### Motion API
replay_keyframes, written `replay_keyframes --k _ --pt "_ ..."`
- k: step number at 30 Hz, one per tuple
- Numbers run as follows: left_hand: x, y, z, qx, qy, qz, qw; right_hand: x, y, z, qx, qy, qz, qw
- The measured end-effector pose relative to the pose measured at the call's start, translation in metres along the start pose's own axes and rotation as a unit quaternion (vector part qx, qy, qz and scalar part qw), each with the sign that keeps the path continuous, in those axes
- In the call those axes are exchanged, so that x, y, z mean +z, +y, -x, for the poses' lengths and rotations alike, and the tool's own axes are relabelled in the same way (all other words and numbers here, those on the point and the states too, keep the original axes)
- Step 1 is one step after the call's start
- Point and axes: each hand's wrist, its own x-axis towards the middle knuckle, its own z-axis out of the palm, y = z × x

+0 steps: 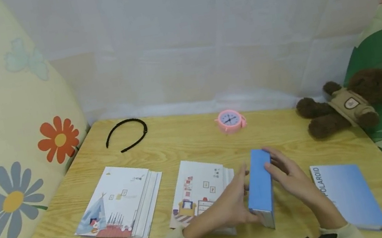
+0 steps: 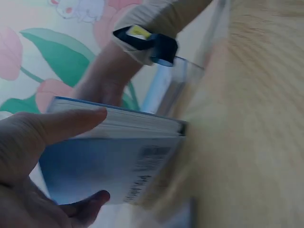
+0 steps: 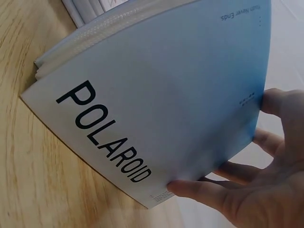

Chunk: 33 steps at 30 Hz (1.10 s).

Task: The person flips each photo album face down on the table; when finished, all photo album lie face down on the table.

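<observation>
A blue photo album (image 1: pixel 259 181) marked POLAROID on its cover (image 3: pixel 109 133) stands upright on edge between both hands. My left hand (image 1: pixel 230 205) grips its near left side; in the left wrist view the thumb lies along the page edges (image 2: pixel 137 121) while a fingertip touches the cover. From the other side my right hand (image 1: pixel 291 174) holds it, fingers along the far edge and cover. A second blue POLAROID album (image 1: pixel 351 193) lies flat beside the right forearm. Under the left wrist is a pile of white illustrated books (image 1: pixel 202 188), partly hidden.
Another pile of white illustrated books (image 1: pixel 118 203) lies on the left of the wooden table (image 1: pixel 179 138). Toward the back are a black headband (image 1: pixel 125 122), a pink clock (image 1: pixel 229 120) and a brown teddy bear (image 1: pixel 355 102). A white cloth (image 1: pixel 183 53) hangs behind.
</observation>
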Motion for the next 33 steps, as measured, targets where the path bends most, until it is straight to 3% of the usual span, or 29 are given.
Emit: replay_keyframes --k 5,11,13,18,22,27,30,33 --pt "0.016 -0.022 -0.002 0.036 -0.042 0.025 0.9982 0.0 -0.002 0.001 0.008 0.004 -0.012 0.9999" --pt "0.026 -0.028 -0.008 0.073 -0.037 0.002 0.9966 0.0 -0.004 0.002 0.023 0.023 -0.033 0.9989" --pt "0.027 -0.027 -0.009 0.072 -0.038 0.005 0.9967 -0.002 -0.004 0.003 0.029 0.032 -0.047 0.998" --pt "0.027 -0.022 -0.01 0.038 -0.035 -0.013 0.9986 -0.01 -0.004 0.009 0.025 0.029 -0.066 0.9971" --pt "0.026 -0.018 -0.006 -0.008 -0.017 -0.084 0.9963 -0.018 -0.004 0.013 0.018 0.011 -0.054 0.9983" --pt "0.025 -0.015 -0.004 -0.042 -0.015 -0.13 0.9905 -0.026 -0.001 0.017 0.027 0.011 -0.044 0.9986" --pt "0.024 -0.014 -0.005 -0.056 -0.023 -0.153 0.9863 -0.029 0.001 0.018 0.042 0.022 -0.022 0.9987" --pt "0.024 -0.014 -0.005 -0.068 -0.026 -0.179 0.9812 -0.028 0.001 0.02 0.076 0.039 0.035 0.9958"
